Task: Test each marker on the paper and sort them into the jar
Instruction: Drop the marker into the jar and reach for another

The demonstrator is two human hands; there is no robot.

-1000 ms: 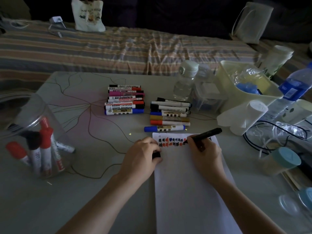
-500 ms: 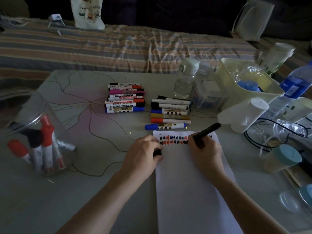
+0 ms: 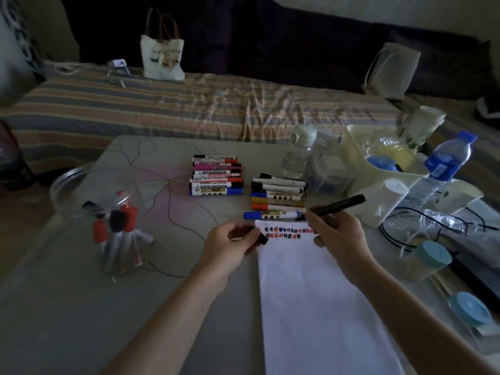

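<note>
A person sits at a pale grey table [image 3: 67, 307] patterned with thin branching lines, in a dim room. The right hand [image 3: 339, 236] curls its grip around an uncapped black marker [image 3: 335, 205], tip pointing down-left just above the top edge of a long white sheet of paper [image 3: 319, 301]. The left hand [image 3: 230, 246] pinches a small black cap [image 3: 261, 238] at the paper's left edge. Two short rows of red, blue and black test scribbles [image 3: 284, 232] cross the top of the sheet; they are too small to read. Beyond the paper lie two groups of capped markers: a left stack [image 3: 216, 175], one barrel reading "WHITEBOARD MARKER", and a right row [image 3: 278, 194] with a blue marker [image 3: 270, 215] nearest the sheet. At the left stands a clear plastic jar [image 3: 100, 209] holding red and black capped markers. To the right are water bottles, a cream plastic bin [image 3: 378, 158], and blue-lidded containers. Behind the table is a bed with a striped cover [image 3: 189, 109], carrying a white tote bag [image 3: 162, 59] whose print is unreadable.
</note>
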